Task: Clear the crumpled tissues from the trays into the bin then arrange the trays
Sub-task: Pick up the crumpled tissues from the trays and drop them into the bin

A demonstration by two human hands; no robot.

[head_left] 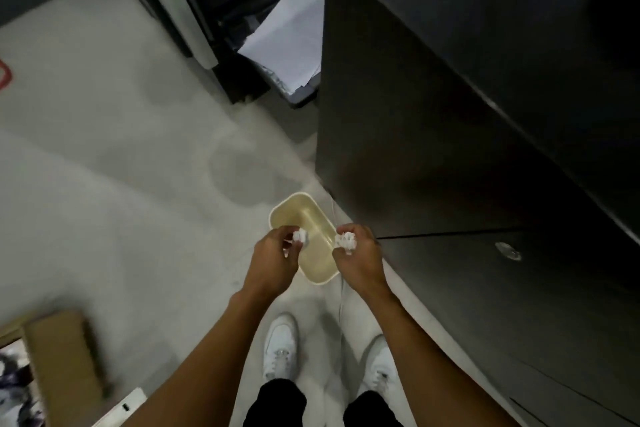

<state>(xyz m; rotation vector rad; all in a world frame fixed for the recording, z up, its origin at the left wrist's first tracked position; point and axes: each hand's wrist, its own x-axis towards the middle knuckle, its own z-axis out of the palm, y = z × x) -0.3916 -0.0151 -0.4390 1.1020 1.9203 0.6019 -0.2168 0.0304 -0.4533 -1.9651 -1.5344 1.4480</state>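
Observation:
A cream rectangular bin (313,218) stands on the grey floor beside a dark cabinet, and its inside looks bare. My left hand (273,260) hovers over the bin's left rim and pinches a small crumpled white tissue (299,236). Over the right rim, my right hand (358,258) grips a larger crumpled white tissue (345,241). Both hands are above the bin, apart from each other. No trays are in view.
A dark cabinet (467,149) fills the right side. At the top, white paper sheets (289,42) lie in a dark gap. A cardboard box (59,357) sits at the lower left. My white shoes (281,347) stand just behind the bin.

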